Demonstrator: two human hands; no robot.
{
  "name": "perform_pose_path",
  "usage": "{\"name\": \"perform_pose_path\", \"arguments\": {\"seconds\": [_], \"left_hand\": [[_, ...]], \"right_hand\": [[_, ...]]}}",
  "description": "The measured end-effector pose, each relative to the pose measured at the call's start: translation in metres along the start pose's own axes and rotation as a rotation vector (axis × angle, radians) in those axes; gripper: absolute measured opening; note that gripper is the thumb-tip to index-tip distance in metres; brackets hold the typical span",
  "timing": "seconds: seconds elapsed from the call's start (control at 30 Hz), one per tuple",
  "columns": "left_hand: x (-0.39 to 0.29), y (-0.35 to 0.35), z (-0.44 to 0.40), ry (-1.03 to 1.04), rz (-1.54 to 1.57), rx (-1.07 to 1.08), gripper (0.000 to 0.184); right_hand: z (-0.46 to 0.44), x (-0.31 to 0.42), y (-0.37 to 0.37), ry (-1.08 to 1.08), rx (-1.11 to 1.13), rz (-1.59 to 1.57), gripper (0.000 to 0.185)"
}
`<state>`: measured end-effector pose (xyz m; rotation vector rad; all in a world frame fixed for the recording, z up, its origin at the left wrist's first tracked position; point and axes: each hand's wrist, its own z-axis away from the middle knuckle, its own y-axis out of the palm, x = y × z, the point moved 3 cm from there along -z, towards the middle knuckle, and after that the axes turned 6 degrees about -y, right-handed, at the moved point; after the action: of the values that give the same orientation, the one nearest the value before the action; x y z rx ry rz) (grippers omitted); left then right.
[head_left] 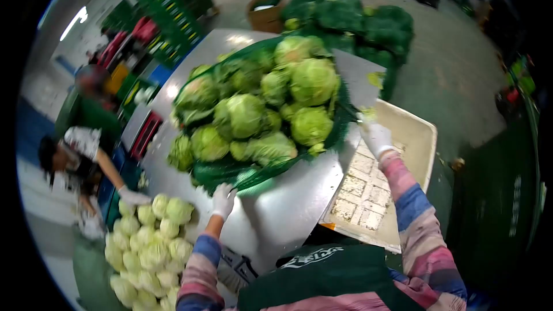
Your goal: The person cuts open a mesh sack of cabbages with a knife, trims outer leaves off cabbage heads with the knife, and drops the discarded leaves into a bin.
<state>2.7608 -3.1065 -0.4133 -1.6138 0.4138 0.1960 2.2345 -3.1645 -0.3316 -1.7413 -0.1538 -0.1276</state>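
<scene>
Silver metal table (pixel 299 198) below the fingers | white-gloved left hand (pixel 223 199) grips green mesh net (pixel 247 178), seemingly to keep it spread | white-gloved right hand (pixel 377 137), grip unclear | round green leafy cabbages (pixel 245 116) beyond left fingertips

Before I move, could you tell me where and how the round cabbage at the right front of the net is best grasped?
Probably around its upper sides, with the right hand coming from above and the right. This cabbage is round with its top exposed, lies near the right edge of the net, and other cabbages crowd it behind.
</scene>
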Motion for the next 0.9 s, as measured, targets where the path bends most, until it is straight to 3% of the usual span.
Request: {"name": "perform_pose_path", "arguments": {"seconds": [0.07,0.13,0.17,0.2,0.27,0.33,0.4,0.47,0.6,0.63,0.67,0.73,0.8,0.87,0.9], "left_hand": [[-0.013,0.009,0.010,-0.104,0.173,0.097,0.021],[-0.012,0.055,0.050,-0.311,0.445,0.250,0.028],[-0.012,0.080,0.069,-0.035,0.129,0.031,0.031],[-0.050,0.052,0.067,-0.147,0.123,0.168,0.032],[-0.073,0.042,0.072,-0.164,0.159,0.147,0.034],[-0.073,0.031,0.067,-0.297,0.587,0.161,0.036],[-0.050,0.000,0.052,-0.312,0.527,-0.112,0.038],[-0.006,-0.028,0.034,-0.587,0.753,-0.392,0.036],[0.090,-0.060,0.018,-0.628,0.315,-0.576,0.041],[0.104,-0.058,0.017,-0.675,0.310,-0.508,0.048],[0.111,-0.055,0.014,-0.694,0.388,-0.440,0.059],[0.107,-0.044,-0.001,-0.779,0.608,-0.321,0.070],[0.091,-0.030,-0.015,-0.685,0.862,-0.193,0.081],[0.083,-0.025,-0.034,-0.663,0.550,-0.180,0.090],[0.083,-0.022,-0.038,-0.689,0.540,-0.186,0.091]], "right_hand": [[0.008,-0.005,0.011,-0.095,-0.196,-0.168,0.039],[0.016,-0.011,0.023,-0.022,-0.141,-0.306,0.043],[0.023,-0.014,0.026,0.025,-0.111,-0.359,0.044],[0.032,-0.016,0.029,0.078,-0.080,-0.408,0.044],[0.048,-0.017,0.037,0.196,-0.011,-0.537,0.044],[0.063,-0.004,0.028,0.226,-0.047,-0.709,0.040],[0.080,0.002,0.038,0.337,-0.132,-0.773,0.035],[0.095,0.008,0.051,0.302,-0.201,-0.742,0.026],[0.120,0.041,0.095,0.099,-0.206,-0.569,0.019],[0.119,0.085,0.067,0.062,-0.232,-0.648,0.016],[0.129,0.089,0.088,0.171,-0.133,-0.802,0.014],[0.134,0.116,0.094,0.171,0.018,-0.724,0.018],[0.133,0.151,0.088,0.075,0.057,-0.830,0.018],[0.137,0.167,0.093,-0.013,0.141,-0.773,0.018],[0.135,0.175,0.088,-0.088,0.113,-0.757,0.018]]}}
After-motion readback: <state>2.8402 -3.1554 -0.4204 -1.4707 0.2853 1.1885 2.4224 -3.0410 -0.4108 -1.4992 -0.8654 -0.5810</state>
